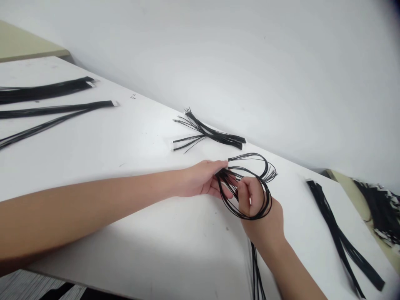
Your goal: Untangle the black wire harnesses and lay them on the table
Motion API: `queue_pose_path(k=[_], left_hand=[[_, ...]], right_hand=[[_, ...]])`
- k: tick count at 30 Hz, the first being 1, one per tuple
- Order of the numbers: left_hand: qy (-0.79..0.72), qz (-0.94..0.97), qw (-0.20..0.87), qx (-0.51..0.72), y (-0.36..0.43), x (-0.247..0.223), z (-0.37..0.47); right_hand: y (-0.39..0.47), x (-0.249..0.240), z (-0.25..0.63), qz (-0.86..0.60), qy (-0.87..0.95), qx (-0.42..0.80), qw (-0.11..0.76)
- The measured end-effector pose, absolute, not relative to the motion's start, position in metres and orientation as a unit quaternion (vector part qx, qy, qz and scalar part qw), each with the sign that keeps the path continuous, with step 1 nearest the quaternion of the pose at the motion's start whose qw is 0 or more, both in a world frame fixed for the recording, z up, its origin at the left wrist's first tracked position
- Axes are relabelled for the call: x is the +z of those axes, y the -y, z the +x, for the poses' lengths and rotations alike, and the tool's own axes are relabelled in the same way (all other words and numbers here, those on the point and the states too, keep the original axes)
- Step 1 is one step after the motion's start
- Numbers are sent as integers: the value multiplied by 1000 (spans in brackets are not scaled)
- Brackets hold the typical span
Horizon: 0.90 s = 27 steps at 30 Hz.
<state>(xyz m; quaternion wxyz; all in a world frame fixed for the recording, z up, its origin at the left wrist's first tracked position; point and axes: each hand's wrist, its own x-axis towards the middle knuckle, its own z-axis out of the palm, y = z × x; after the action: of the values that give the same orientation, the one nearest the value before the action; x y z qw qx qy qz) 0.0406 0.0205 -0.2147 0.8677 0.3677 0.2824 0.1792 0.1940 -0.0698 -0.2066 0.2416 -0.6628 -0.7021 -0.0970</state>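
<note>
Above the white table, my left hand (208, 179) grips a looped black wire harness (265, 214) close to its white connector, thumb on top and fingers beneath. The wires curl round in loops between both hands, with loose ends sticking out at the right. My right hand (258, 204) is closed inside the loops, fingers curled toward the thumb; exactly which wires they pinch is partly hidden. More black wires (256, 271) hang down below my right wrist. Just beyond my hands lies another black wire bundle (215, 135) with a white connector and bare ends.
Black wire bundles (46, 91) with white connectors lie on the white table (140, 146) at the left. Another black bundle (334, 229) rests at the right. A heap of black wires (381, 212) sits on a yellowish surface at the far right. A white wall (234, 62) borders the table's back.
</note>
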Motion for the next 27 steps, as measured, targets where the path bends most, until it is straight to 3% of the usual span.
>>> queue_pose_path(k=[6, 11, 13, 18, 27], left_hand=[[-282, 375, 864, 181, -20, -214, 40], [-286, 367, 869, 171, -21, -216, 40], [-291, 360, 870, 171, -21, -217, 41], [-304, 348, 871, 167, -22, -216, 40], [-298, 340, 877, 165, -22, -217, 39]], right_hand=[[65, -192, 200, -680, 642, 140, 325], [56, -178, 225, -613, 404, 528, 428], [53, -173, 236, -556, 299, 612, 476], [46, -169, 250, -403, 210, 588, 669], [43, -165, 243, -361, 247, 395, 807]])
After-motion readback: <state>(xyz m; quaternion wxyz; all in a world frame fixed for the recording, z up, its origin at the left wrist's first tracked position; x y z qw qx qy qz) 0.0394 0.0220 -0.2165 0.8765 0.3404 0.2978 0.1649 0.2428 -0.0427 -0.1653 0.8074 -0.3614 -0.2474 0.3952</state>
